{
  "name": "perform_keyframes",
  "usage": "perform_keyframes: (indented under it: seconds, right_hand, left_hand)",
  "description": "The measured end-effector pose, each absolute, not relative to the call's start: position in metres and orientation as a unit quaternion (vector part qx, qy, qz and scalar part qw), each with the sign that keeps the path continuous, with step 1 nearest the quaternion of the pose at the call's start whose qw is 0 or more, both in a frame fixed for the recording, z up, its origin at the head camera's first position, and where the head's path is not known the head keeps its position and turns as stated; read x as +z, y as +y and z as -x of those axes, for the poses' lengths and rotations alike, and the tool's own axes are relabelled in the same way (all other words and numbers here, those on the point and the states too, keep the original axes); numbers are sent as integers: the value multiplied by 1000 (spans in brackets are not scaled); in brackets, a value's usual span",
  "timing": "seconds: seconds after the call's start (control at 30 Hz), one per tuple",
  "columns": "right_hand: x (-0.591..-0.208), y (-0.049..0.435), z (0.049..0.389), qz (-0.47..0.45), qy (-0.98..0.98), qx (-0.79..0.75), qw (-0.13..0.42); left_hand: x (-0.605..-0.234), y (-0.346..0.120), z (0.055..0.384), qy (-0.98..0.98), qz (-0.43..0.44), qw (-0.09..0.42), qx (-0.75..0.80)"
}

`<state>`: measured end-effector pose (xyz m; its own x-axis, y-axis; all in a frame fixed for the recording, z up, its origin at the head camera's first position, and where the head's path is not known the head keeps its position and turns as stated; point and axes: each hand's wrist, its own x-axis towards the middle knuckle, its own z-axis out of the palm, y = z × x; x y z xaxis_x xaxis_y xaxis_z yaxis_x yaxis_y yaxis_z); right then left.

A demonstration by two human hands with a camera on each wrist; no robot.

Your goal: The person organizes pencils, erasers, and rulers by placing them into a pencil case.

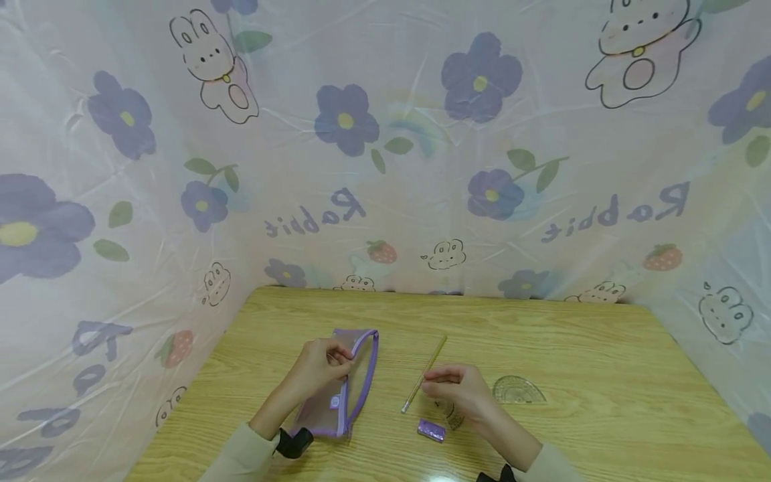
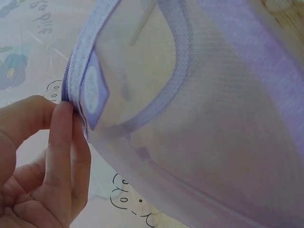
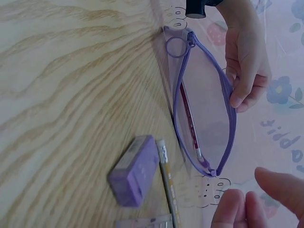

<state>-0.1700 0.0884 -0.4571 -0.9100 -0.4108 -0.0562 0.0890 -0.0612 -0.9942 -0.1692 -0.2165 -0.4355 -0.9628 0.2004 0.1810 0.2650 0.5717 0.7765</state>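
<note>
My left hand (image 1: pixel 325 365) pinches the zipped edge of a see-through pencil case (image 1: pixel 316 412) with purple trim, in the left wrist view between thumb and fingertips (image 2: pixel 61 111). The case gapes open, and inside it a dark red pencil (image 3: pixel 190 116) shows in the right wrist view. My right hand (image 1: pixel 460 391) hovers over the table with thumb and fingers apart and nothing between them. Beside its fingertips lies a yellow pencil (image 1: pixel 436 351) with a white eraser end. Close below that hand sits a purple eraser block (image 1: pixel 431 430).
A clear protractor (image 1: pixel 519 390) lies right of my right hand. Partly hidden under that hand is another clear plastic piece (image 1: pixel 454 420) with dark markings. The wooden table (image 1: pixel 578 355) meets a printed curtain (image 1: pixel 415 201) at the back and both sides.
</note>
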Motion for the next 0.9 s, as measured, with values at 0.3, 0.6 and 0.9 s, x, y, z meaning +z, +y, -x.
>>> perform_keyframes:
  seconds: [0.3, 0.6, 0.9]
  right_hand:
    - [-463, 100, 168, 122, 677, -706, 169]
    - [-469, 111, 164, 134, 688, -688, 188]
    - [-479, 116, 162, 145, 709, -661, 199]
  left_hand:
    - [-434, -215, 168, -890, 125, 39, -437]
    - [-435, -216, 169, -888, 128, 41, -439]
    - [-437, -217, 169, -887, 133, 45, -440]
